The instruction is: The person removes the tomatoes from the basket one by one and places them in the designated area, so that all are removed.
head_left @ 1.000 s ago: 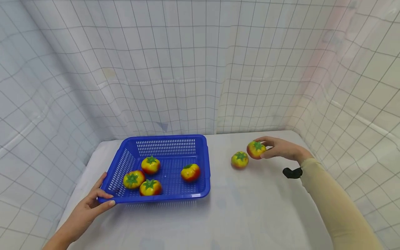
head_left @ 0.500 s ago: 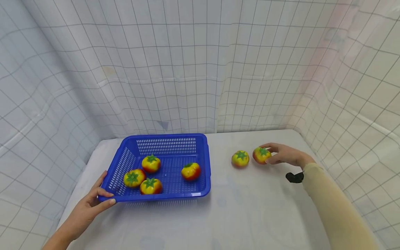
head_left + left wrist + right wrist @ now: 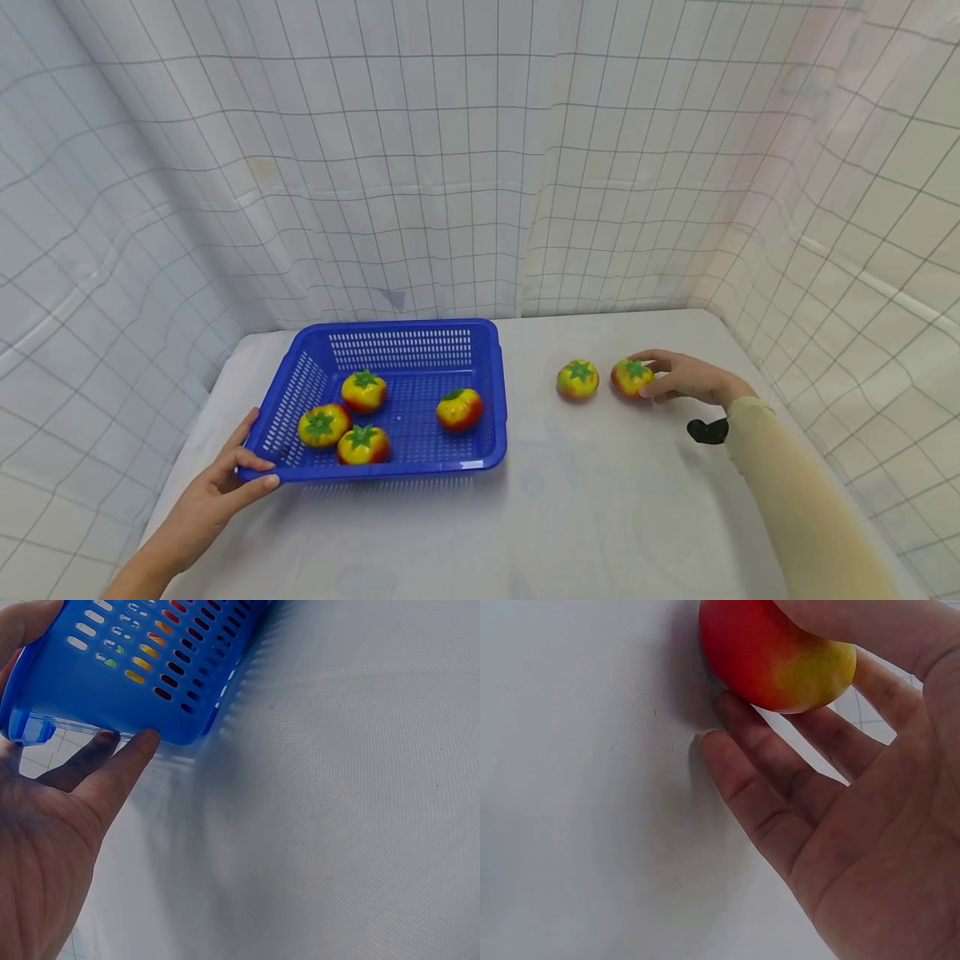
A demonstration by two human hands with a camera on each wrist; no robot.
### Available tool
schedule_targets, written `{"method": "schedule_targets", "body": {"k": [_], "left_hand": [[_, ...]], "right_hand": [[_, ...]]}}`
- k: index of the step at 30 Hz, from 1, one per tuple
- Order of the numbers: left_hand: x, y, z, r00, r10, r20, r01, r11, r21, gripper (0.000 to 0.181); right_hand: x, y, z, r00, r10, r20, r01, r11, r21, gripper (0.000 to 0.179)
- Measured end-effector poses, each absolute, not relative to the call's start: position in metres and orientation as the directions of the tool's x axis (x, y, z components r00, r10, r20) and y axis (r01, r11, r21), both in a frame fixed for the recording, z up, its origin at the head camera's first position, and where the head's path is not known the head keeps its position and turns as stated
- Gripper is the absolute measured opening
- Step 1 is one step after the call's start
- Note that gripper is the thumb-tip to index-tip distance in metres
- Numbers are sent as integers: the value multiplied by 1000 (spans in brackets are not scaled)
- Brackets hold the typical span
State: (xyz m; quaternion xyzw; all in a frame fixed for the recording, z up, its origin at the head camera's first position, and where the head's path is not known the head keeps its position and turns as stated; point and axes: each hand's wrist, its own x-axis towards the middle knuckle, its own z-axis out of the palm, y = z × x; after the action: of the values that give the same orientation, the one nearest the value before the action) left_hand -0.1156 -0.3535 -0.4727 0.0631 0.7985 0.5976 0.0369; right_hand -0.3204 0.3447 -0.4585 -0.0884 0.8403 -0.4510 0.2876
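At the near left corner of a blue plastic basket [image 3: 390,471], my left hand [image 3: 213,496] holds the rim, thumb in front and fingers along the side. The left wrist view shows fingers of the left hand [image 3: 52,840] against the basket's slotted wall [image 3: 112,682]. Over on the right, my right hand [image 3: 686,379] grips a red-and-yellow toy tomato [image 3: 628,377] with a green leafy top, down at the tabletop. Its thumb and fingers span the tomato [image 3: 772,660] in the right wrist view. A second toy tomato [image 3: 577,380] lies just left of the held one, a small gap between them.
Several similar tomatoes lie in the basket: a cluster at the left, including a front one [image 3: 363,445], and a single tomato [image 3: 459,410] at the right. White cloth covers the table [image 3: 592,500]. Grid-patterned curtains [image 3: 420,167] enclose the back and sides.
My right hand has moved right and toward me, lowering the tomato to the tabletop and widening its gap from the other one. My left hand stays on the basket's corner.
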Motion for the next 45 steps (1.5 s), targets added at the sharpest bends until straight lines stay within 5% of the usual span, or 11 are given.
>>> {"method": "schedule_targets", "body": {"k": [45], "left_hand": [[-117, -355, -474, -989, 146, 15, 56, 281, 958, 15]], "right_hand": [[-318, 346, -460, -813, -421, -402, 117, 559, -821, 79]]}}
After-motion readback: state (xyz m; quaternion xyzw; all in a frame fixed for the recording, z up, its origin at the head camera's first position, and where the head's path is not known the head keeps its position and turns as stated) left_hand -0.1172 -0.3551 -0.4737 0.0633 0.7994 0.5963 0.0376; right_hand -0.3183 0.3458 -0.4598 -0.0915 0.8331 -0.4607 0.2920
